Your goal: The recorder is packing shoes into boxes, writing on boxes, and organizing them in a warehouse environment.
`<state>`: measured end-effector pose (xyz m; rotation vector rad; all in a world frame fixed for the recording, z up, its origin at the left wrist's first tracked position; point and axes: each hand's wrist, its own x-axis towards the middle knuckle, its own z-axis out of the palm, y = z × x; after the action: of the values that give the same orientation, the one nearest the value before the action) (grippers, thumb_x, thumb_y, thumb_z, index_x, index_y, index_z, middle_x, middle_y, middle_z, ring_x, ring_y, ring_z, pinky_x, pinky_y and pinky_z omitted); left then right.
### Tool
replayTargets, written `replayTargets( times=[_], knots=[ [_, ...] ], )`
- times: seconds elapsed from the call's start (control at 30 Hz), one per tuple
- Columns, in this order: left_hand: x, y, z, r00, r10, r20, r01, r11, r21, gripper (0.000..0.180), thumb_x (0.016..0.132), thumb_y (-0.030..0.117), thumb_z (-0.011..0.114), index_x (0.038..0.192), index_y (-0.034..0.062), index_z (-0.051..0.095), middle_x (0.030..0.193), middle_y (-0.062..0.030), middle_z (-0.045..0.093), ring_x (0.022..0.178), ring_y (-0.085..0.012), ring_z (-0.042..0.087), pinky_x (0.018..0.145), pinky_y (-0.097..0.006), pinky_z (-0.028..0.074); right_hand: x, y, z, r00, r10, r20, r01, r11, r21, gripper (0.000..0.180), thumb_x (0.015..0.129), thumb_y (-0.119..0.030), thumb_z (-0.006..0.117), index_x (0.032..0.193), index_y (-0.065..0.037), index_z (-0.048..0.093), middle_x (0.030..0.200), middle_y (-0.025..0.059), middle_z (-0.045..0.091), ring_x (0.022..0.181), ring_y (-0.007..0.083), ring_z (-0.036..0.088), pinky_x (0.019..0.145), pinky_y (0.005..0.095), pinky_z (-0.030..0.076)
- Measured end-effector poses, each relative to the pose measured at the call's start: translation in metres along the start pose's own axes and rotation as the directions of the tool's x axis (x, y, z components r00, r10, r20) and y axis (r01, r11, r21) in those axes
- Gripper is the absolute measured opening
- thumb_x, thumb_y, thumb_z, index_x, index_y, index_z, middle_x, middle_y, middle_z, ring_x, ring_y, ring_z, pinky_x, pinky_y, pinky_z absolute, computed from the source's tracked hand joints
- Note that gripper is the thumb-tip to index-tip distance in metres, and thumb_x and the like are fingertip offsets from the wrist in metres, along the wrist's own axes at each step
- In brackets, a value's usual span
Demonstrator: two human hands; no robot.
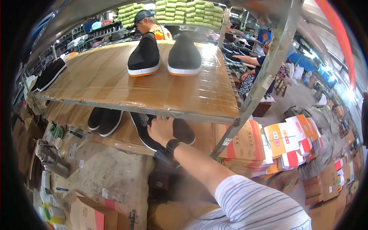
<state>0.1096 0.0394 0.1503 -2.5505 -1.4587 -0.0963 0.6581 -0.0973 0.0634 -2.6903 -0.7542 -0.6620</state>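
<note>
On the lower shelf (128, 140), the upper shelf (92, 86) partly hides two left-hand shoes (110, 122); a narrow gap, then the right hand (161, 131) on a black pair (184, 131) (fingertips hidden, so I cannot tell whether it grips); bare board extends right toward the metal post (264, 78).

Bright light flares near my 3 o'clock, and white glare slicks the glossy upper shelf (111, 84) toward 1 o'clock. A hazy smear softens one black shoe (184, 53) at 12. My right hand (161, 131) shows fairly clearly in softer shade; straight edges bend toward the fisheye's black rim.
</note>
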Motion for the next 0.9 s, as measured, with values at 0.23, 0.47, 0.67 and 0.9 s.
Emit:
replayTargets(
  times=[0.23,0.47,0.67,0.9],
  knots=[
    [0.000,-0.001,-0.003,0.997,0.037,-0.064,-0.041,0.997,-0.064,0.055,0.095,0.038,0.044,0.135,0.0004,0.045,0.121,-0.0233,0.057,0.112,-0.0342,0.055,0.098,-0.041,0.039,-0.001,-0.001,-0.003,1.000,-0.012,-0.002,0.012,0.999,-0.040,0.032,0.082,-0.037,0.057,0.084,-0.008,0.070,0.097,0.0091,0.063,0.104,0.0247,0.055,0.094,0.0631,0.025],
    [-0.001,0.001,-0.007,0.998,0.007,-0.056,-0.010,0.998,-0.065,0.054,0.092,0.032,0.051,0.135,0.0010,0.044,0.120,-0.0250,0.057,0.109,-0.0375,0.056,0.092,-0.041,0.044,-0.001,-0.004,-0.003,1.000,-0.031,-0.005,0.031,0.998,-0.053,0.034,0.083,-0.039,0.055,0.085,-0.008,0.070,0.098,0.0091,0.063,0.103,0.0246,0.056,0.097,0.0624,0.024],
    [0.000,-0.008,0.005,0.987,0.033,-0.156,-0.043,0.997,-0.063,0.054,0.091,0.034,0.053,0.134,0.0035,0.046,0.112,-0.0259,0.059,0.099,-0.0403,0.057,0.085,-0.043,0.046,-0.001,-0.003,-0.009,1.000,-0.024,-0.003,0.024,0.996,-0.084,0.035,0.083,-0.039,0.055,0.084,-0.008,0.071,0.095,0.0086,0.064,0.103,0.0232,0.055,0.095,0.0589,0.024],
    [-0.005,-0.021,0.018,0.966,0.056,-0.252,-0.075,0.995,-0.067,0.051,0.090,0.036,0.055,0.131,0.0063,0.051,0.106,-0.0244,0.060,0.094,-0.0394,0.057,0.081,-0.045,0.046,-0.003,-0.008,-0.003,0.998,-0.048,-0.048,0.043,0.995,-0.092,0.033,0.084,-0.037,0.055,0.082,-0.008,0.071,0.093,0.0081,0.064,0.100,0.0243,0.056,0.098,0.0607,0.023]
  ],
)
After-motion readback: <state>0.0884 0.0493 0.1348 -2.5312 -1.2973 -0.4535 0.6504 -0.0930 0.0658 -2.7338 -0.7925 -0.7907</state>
